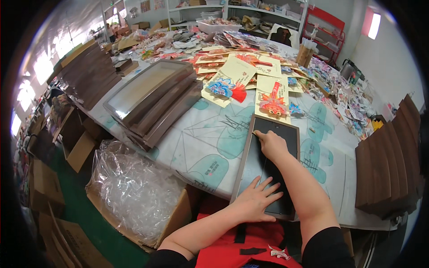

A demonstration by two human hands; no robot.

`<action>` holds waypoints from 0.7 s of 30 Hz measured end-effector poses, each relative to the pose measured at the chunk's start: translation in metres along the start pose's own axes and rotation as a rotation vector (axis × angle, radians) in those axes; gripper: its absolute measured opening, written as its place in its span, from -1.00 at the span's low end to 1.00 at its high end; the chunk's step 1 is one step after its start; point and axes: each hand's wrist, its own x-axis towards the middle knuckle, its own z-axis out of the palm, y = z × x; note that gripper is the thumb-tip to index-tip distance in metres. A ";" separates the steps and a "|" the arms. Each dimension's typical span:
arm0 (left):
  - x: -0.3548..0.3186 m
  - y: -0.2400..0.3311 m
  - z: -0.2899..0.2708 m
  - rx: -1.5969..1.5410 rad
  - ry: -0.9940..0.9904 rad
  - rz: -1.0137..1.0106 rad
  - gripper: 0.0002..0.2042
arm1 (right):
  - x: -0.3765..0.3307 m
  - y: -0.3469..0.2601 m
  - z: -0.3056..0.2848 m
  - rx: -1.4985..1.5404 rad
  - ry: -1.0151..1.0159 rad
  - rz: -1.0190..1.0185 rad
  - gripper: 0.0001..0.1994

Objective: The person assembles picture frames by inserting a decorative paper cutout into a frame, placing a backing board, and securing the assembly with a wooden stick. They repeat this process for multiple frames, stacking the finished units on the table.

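Observation:
A brown picture frame [295,147] lies back side up at the table's front edge, its black backing board [286,172] showing. My left hand [257,201] rests flat on the lower part of that board with the fingers spread. Farther up, my right hand [271,145] is closed, its fingertips at the left inner edge of the frame. Whatever those fingertips grip is hidden or too small to name. Just beyond the frame lies a cream card with an orange fish ornament [273,103]. A similar card carries a blue ornament with a red tassel [225,88].
Stacked frames with clear fronts [154,96] stand left of me, more brown frames [386,165] at the right edge. A carton of clear plastic bags [138,192] sits below the table at left. Heaped cards and small packets [339,89] cover the far table.

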 end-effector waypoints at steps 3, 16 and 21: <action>0.002 0.000 -0.001 0.030 -0.001 0.006 -0.26 | -0.004 -0.005 0.000 -0.034 0.026 0.015 -0.69; -0.041 0.008 0.016 -0.015 0.385 0.080 -0.63 | -0.115 -0.023 -0.025 0.335 -0.127 -0.282 -0.71; -0.045 0.012 0.015 -0.015 0.367 0.023 -0.69 | -0.118 -0.030 -0.017 0.260 -0.089 -0.324 -0.73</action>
